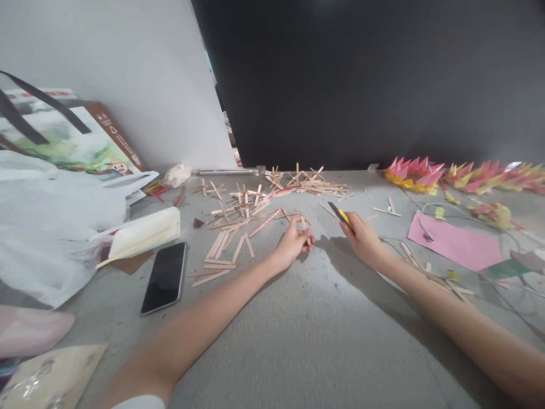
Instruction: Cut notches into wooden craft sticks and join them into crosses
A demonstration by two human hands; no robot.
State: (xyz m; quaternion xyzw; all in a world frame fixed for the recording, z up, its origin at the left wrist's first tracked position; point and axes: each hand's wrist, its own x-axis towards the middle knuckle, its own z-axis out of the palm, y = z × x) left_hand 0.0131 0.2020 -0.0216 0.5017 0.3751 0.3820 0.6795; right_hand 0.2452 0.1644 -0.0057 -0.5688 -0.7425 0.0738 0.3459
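Wooden stick (304, 224), slim and pale, is clamped in the grip of the left hand (292, 246), just in front of a heap of loose sticks (317, 186). Off to its right, the right hand (364, 240) has its grip wrapped around a yellow utility knife (344, 217), dark blade pointing away and leftward. A phone (164, 278) lies left of both hands.

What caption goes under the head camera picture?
Left hand holding a wooden stick, right hand a yellow cutter, near scattered sticks.
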